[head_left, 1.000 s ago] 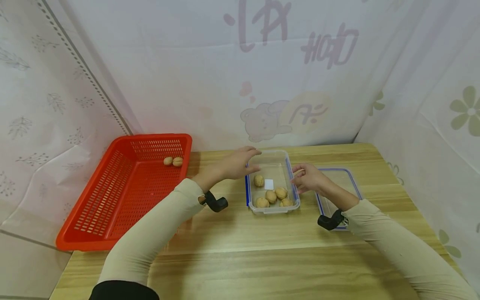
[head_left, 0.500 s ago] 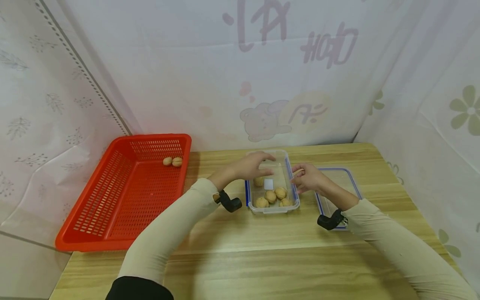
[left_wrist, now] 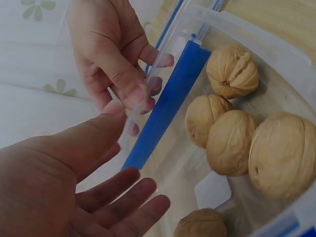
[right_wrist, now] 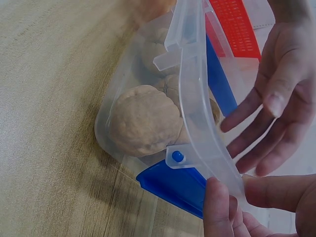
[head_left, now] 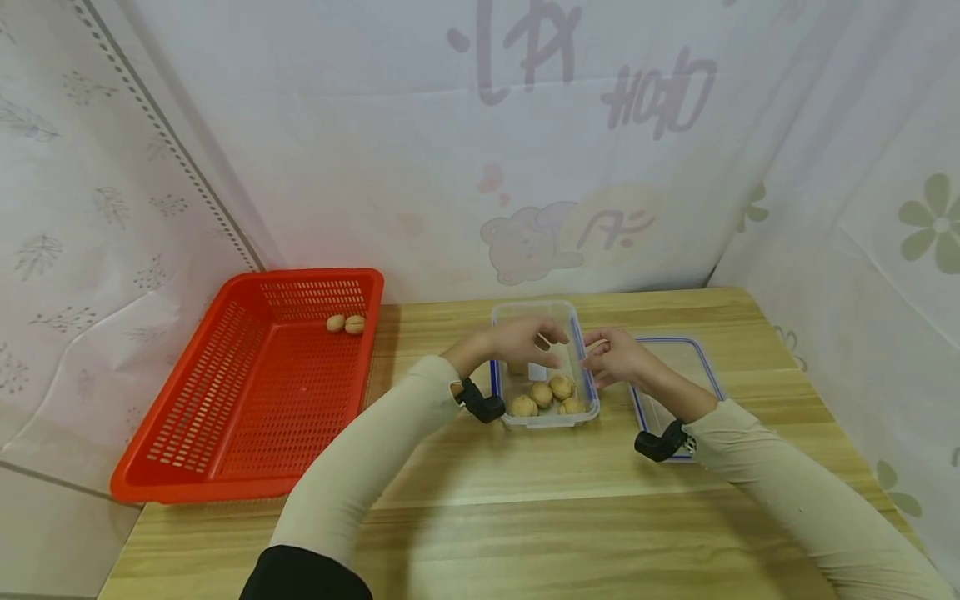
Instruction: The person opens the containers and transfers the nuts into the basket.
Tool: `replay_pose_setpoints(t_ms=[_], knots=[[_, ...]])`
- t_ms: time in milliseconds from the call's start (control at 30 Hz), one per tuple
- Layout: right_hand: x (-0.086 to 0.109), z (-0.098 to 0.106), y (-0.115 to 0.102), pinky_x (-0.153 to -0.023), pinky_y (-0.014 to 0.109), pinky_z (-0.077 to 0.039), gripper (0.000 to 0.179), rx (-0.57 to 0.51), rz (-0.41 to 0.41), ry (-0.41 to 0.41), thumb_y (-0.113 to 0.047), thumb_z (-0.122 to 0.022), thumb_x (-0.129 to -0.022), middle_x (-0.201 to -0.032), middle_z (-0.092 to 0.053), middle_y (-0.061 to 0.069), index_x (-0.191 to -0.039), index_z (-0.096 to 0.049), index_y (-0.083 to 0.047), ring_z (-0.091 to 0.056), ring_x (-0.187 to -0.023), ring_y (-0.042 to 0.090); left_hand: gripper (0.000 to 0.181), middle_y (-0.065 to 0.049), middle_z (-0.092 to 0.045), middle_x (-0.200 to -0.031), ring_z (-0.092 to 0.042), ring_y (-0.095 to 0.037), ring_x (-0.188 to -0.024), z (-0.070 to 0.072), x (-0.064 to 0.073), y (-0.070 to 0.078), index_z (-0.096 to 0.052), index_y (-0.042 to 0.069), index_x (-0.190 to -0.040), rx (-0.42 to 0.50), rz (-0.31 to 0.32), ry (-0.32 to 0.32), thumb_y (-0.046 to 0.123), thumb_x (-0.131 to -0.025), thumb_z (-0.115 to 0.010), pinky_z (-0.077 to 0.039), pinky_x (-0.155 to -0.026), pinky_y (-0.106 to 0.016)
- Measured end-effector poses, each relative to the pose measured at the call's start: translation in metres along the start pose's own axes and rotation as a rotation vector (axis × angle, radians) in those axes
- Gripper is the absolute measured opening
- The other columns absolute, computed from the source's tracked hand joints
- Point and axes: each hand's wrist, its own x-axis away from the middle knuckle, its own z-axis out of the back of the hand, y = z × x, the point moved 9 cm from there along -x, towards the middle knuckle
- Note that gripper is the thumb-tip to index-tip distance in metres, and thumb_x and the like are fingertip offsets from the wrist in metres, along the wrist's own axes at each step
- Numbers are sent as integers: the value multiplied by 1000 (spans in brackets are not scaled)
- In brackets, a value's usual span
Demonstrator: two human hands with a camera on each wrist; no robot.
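Observation:
A clear plastic food container [head_left: 551, 422] with blue side latches stands on the table in the head view, holding several walnuts [head_left: 541, 393]. My right hand [head_left: 618, 357] pinches its right rim between thumb and fingers, as the right wrist view also shows. Over the middle of the container is my left hand [head_left: 525, 340], its fingers relaxed and nothing in its grasp. It covers part of the walnut at the container's left side. In the left wrist view, a blue latch [left_wrist: 170, 106] runs along the wall beside the right hand.
To the left sits a red perforated basket [head_left: 247, 400] with two walnuts [head_left: 346, 323] in its far right corner. The clear lid [head_left: 675, 358] with a blue seal lies right of the container, partly under the right forearm. Patterned curtains surround the table.
My left hand has moved right and slightly nearer, from the container's left edge to over its middle. The right hand stays at the rim, and the walnuts have not moved.

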Motion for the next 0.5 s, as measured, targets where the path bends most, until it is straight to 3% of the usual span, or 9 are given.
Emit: replay_pose_setpoints(t_ms=[300,500], knots=[[1,-1,-1,-66,32,-61,47,5,2,1,2,-61,-98,-103,-59,16,-139,-39,11,-63,-80,22,43,-19,-60,-137,-56,-30,-127,-16,-9,-9,-60,-4,-133,-16,60,-48,16,-96,-72,-50,-99,-28],[0,0,0,-66,32,-61,47,3,3,0,2,-60,-98,-103,-59,17,-139,-39,12,-63,-80,21,41,-14,-62,-127,-61,-19,-99,-27,-14,-15,-62,-1,-130,27,116,-116,16,-95,-74,-55,-90,-37]])
